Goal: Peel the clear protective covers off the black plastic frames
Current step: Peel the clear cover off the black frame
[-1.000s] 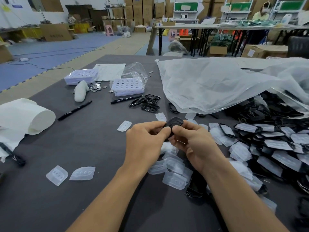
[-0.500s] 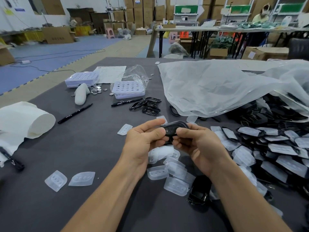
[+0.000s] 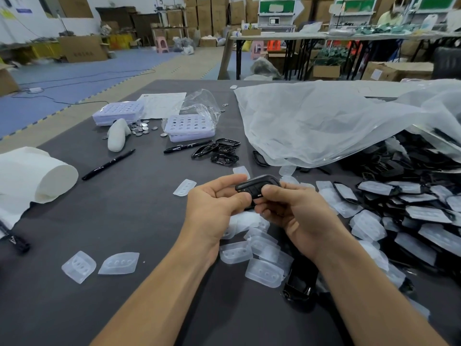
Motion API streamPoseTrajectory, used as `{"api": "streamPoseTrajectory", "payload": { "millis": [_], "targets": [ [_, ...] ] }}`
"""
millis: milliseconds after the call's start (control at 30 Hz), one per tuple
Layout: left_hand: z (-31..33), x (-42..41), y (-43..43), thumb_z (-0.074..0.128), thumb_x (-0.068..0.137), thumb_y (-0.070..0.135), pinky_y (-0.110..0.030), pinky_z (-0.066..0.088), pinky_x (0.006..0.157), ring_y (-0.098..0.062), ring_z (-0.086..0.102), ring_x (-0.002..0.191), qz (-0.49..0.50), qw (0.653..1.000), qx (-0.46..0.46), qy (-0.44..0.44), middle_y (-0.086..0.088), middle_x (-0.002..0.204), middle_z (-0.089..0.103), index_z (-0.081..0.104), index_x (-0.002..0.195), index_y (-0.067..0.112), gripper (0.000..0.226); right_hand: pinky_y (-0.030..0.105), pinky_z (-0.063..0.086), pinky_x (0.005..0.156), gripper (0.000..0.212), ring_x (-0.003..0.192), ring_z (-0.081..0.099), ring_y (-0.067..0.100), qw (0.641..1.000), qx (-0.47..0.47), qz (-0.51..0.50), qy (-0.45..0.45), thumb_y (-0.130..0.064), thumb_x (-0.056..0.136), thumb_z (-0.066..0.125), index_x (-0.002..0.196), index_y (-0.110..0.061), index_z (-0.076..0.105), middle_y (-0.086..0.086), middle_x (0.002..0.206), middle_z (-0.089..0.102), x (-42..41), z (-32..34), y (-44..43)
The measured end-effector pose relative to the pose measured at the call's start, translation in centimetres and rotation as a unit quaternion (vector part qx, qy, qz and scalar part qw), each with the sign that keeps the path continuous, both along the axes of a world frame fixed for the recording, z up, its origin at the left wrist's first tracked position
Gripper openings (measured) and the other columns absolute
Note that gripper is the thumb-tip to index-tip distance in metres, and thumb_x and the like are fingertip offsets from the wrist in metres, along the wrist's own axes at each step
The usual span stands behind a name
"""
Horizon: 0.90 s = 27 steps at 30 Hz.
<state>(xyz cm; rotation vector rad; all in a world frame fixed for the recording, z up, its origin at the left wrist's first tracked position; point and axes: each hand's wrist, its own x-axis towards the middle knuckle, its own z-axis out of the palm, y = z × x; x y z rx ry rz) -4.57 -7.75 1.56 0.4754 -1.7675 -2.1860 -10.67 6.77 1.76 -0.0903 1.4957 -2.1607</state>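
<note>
Held above the table (image 3: 124, 221): frame (image 3: 252, 187), pinched between left hand (image 3: 214, 208) and right hand (image 3: 294, 216), fingers (image 3: 224, 182) curled round its ends (cover on it: cannot tell). Risk: grip slips on slick plastic and the frame drops among loose covers (image 3: 262, 245) below; hard prying may flex it.

Grey table (image 3: 129, 216): covers (image 3: 235, 252), frames (image 3: 424, 216), pens (image 3: 108, 164)

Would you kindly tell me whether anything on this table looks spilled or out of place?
Small silver discs lie scattered loose beside the lilac tray, as if spilled. Peeled clear covers are strewn about rather than collected.
</note>
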Motion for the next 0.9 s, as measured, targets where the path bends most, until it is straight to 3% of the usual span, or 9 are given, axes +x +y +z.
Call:
{"api": "streamPoseTrajectory", "payload": {
  "millis": [133, 233, 300, 367, 467, 667, 733, 800, 900],
  "targets": [
    [-0.1, -0.1, -0.2, 0.073, 0.081, -0.014, -0.020, 0.058, 0.068, -0.013, 0.064, 0.058, -0.008, 0.999, 0.031, -0.009, -0.001, 0.064, 0.066, 0.079, 0.099, 0.013, 0.033, 0.025, 0.057, 0.058, 0.015, 0.062, 0.068, 0.021, 1.000, 0.000, -0.003, -0.019, -0.007, 0.089, 0.070, 0.077, -0.006, 0.079, 0.018, 0.080, 0.074, -0.1, 0.1, 0.1],
    [-0.1, -0.2, 0.0, 0.073, 0.080, -0.015, -0.024, 0.058, 0.068, -0.013, 0.060, 0.056, 0.004, 0.999, 0.032, -0.015, -0.003, 0.062, 0.065, 0.081, 0.098, 0.011, 0.032, 0.024, 0.056, 0.062, 0.009, 0.063, 0.067, 0.015, 0.981, 0.119, -0.095, 0.120, -0.005, 0.084, 0.078, 0.079, -0.013, 0.078, 0.006, 0.076, 0.075, 0.1, -0.1, -0.1],
    [-0.2, -0.3, 0.0, 0.076, 0.079, -0.013, -0.028, 0.060, 0.070, -0.017, 0.065, 0.061, 0.039, 0.999, 0.006, -0.019, -0.010, 0.069, 0.071, 0.082, 0.095, 0.013, 0.032, 0.024, 0.056, 0.071, 0.025, 0.073, 0.070, 0.009, 0.911, 0.247, -0.167, 0.286, -0.007, 0.078, 0.080, 0.093, -0.026, 0.080, -0.009, 0.084, 0.077, 0.4, -0.3, -0.1],
    [-0.3, -0.4, 0.0, 0.077, 0.078, -0.012, -0.034, 0.061, 0.074, -0.018, 0.067, 0.064, 0.066, 0.997, -0.014, -0.029, -0.009, 0.073, 0.074, 0.083, 0.094, 0.018, 0.034, 0.022, 0.053, 0.085, 0.043, 0.091, 0.069, 0.006, 0.830, 0.318, -0.156, 0.430, -0.004, 0.074, 0.077, 0.105, -0.034, 0.078, -0.020, 0.097, 0.075, 0.7, -0.4, -0.3],
    [-0.1, -0.3, -0.2, 0.071, 0.080, -0.012, -0.032, 0.062, 0.070, -0.019, 0.069, 0.067, 0.028, 0.997, 0.056, -0.039, -0.007, 0.083, 0.078, 0.083, 0.094, 0.017, 0.035, 0.013, 0.046, 0.095, 0.054, 0.104, 0.063, 0.000, 0.764, 0.348, -0.130, 0.527, 0.005, 0.069, 0.078, 0.109, -0.031, 0.078, -0.026, 0.103, 0.069, 1.5, -0.7, -1.1],
    [0.5, -0.5, -0.2, 0.078, 0.079, 0.010, -0.019, 0.058, 0.063, -0.010, 0.069, 0.060, -0.020, 0.988, 0.151, 0.005, -0.008, 0.075, 0.075, 0.085, 0.076, 0.016, 0.009, 0.019, 0.055, 0.072, 0.036, 0.079, 0.072, 0.001, 0.831, 0.279, -0.124, 0.464, -0.002, 0.090, 0.067, 0.101, -0.034, 0.080, -0.022, 0.087, 0.075, 1.6, -0.4, -1.1],
    [0.3, -0.4, -0.3, 0.084, 0.071, 0.009, -0.018, 0.055, 0.059, -0.010, 0.064, 0.056, 0.000, 0.995, 0.095, 0.023, -0.007, 0.072, 0.072, 0.084, 0.083, 0.015, 0.014, 0.021, 0.056, 0.064, 0.032, 0.070, 0.074, 0.007, 0.891, 0.242, -0.096, 0.372, -0.003, 0.092, 0.065, 0.089, -0.030, 0.081, -0.011, 0.076, 0.077, 1.6, -0.4, -1.3],
    [0.3, -0.4, -0.5, 0.082, 0.079, 0.003, -0.016, 0.051, 0.055, -0.008, 0.059, 0.051, 0.004, 1.000, 0.021, 0.018, -0.006, 0.070, 0.071, 0.083, 0.091, 0.014, 0.016, 0.025, 0.057, 0.060, 0.031, 0.067, 0.076, 0.017, 0.955, 0.168, -0.056, 0.237, 0.002, 0.094, 0.062, 0.082, -0.019, 0.081, 0.004, 0.076, 0.078, 1.6, -0.3, -1.6],
    [0.4, -0.2, -0.4, 0.074, 0.088, 0.004, -0.019, 0.052, 0.052, -0.015, 0.061, 0.059, -0.049, 0.999, 0.008, 0.001, -0.013, 0.073, 0.070, 0.082, 0.085, 0.006, 0.009, 0.024, 0.058, 0.055, 0.024, 0.064, 0.075, 0.020, 0.997, 0.041, 0.014, 0.062, 0.007, 0.094, 0.062, 0.083, -0.006, 0.079, 0.017, 0.081, 0.078, 1.5, 0.1, -1.9]
  ]
}}
